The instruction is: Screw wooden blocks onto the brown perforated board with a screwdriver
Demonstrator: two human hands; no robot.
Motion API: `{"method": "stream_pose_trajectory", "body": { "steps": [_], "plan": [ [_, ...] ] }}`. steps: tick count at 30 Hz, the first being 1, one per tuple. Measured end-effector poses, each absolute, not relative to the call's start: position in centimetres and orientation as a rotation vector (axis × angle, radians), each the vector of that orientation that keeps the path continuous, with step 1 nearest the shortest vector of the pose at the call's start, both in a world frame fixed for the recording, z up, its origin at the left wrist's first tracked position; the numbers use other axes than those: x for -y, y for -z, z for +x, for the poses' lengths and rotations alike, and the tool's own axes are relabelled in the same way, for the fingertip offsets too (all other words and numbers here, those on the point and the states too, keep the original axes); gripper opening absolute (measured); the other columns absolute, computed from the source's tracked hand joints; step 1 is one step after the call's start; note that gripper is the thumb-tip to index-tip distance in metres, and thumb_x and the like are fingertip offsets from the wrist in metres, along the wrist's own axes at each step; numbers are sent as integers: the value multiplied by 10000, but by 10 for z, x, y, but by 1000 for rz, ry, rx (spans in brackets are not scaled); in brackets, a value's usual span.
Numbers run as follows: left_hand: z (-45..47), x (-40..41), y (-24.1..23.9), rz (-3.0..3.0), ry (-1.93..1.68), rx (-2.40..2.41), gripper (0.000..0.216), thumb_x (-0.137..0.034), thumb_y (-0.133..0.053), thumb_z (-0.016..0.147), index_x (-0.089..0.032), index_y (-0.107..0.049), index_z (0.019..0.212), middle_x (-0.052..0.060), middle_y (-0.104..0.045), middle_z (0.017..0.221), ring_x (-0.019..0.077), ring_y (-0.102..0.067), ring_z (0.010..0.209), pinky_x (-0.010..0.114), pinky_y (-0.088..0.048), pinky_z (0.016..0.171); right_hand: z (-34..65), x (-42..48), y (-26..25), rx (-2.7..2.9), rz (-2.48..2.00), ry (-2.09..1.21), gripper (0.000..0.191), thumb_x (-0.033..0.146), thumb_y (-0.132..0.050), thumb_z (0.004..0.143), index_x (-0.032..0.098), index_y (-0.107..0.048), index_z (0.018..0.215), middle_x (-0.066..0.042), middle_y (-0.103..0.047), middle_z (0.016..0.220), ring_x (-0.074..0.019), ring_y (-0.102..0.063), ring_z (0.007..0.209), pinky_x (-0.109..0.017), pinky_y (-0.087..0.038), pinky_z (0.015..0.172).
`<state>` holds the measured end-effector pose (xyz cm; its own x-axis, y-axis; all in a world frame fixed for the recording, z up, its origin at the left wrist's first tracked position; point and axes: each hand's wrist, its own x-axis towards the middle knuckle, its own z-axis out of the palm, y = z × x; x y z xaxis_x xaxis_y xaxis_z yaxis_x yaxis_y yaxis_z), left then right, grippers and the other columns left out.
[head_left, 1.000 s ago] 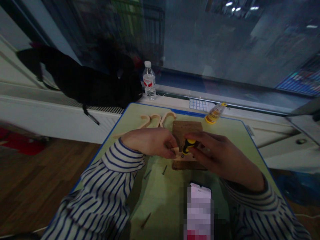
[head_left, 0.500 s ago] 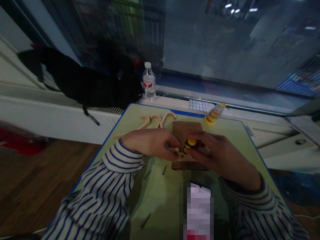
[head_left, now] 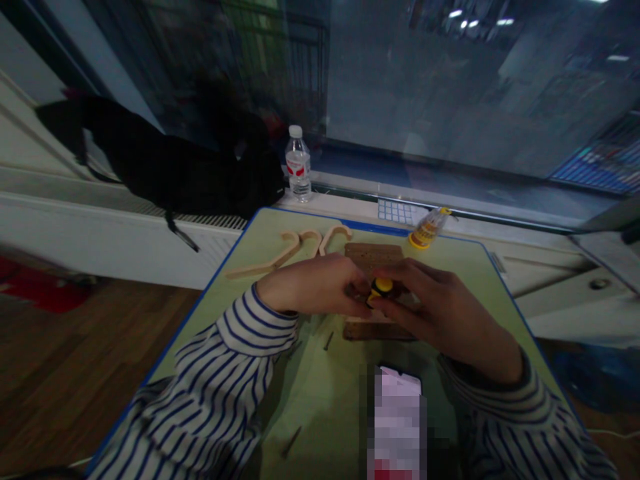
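Observation:
A short yellow-and-black screwdriver is gripped in the fingers of my right hand, its handle end tilted up towards me. My left hand is closed right beside it, fingertips pinched near the lower part of the tool; what they hold, if anything, is hidden. Both hands are over a brown wooden block. Part of a paler wooden piece shows on the block beneath my fingers. The screwdriver's tip is out of sight.
Curved pale wooden hooks lie left of the block. Loose screws rest on the table. A yellow-capped bottle stands at the back right. Nearest me is a blurred phone. On the sill are a water bottle and black bag.
My left hand has shifted right, its fingertips now closed against the screwdriver where a gap showed before. More of the hooks is uncovered. My right hand stays in nearly the same place.

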<state>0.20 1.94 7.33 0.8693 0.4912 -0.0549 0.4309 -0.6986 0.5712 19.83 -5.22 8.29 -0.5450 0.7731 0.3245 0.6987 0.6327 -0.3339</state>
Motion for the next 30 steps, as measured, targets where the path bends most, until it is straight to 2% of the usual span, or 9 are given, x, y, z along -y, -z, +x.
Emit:
{"method": "stream_pose_trajectory", "body": {
  "steps": [6, 11, 15, 23, 30],
  "plan": [
    [2, -23, -67, 2419, -176, -587, 214, -363, -585, 890, -183, -694, 850, -27, -692, 743, 94, -601, 634, 204, -358, 575, 200, 53, -83, 2399, -1083, -187, 323, 328, -570, 918, 168, -550, 1198, -105, -651, 1127, -226, -648, 990, -366, -548, 796],
    [2, -23, -66, 2351, -174, -573, 170, -300, -597, 887, -191, -717, 941, -13, -712, 793, 106, -628, 698, 200, -393, 627, 201, 55, -85, 2381, -973, -183, 350, 209, -553, 920, 152, -529, 1264, -114, -607, 1255, -191, -604, 1112, -324, -516, 920],
    [3, -23, -66, 2364, -191, -556, 176, -318, -608, 879, -192, -723, 923, -12, -716, 795, 106, -628, 688, 197, -406, 632, 201, 56, -85, 2401, -981, -185, 317, 169, -520, 934, 168, -559, 1248, -86, -643, 1196, -156, -629, 1041, -290, -518, 894],
    [2, -23, -67, 2372, -217, -571, 148, -280, -626, 856, -217, -720, 952, -5, -726, 835, 130, -643, 729, 211, -441, 670, 201, 56, -86, 2387, -1040, -211, 315, 202, -538, 935, 196, -566, 1248, -74, -652, 1167, -173, -639, 1017, -322, -532, 864],
    [4, -19, -70, 2413, -285, -562, 270, -237, -625, 857, -258, -675, 1121, -4, -730, 909, 133, -647, 792, 219, -442, 711, 199, 54, -81, 2363, -1063, -233, 288, 284, -564, 928, 190, -583, 1199, -84, -650, 1125, -202, -642, 996, -359, -550, 822]
  ]
}}
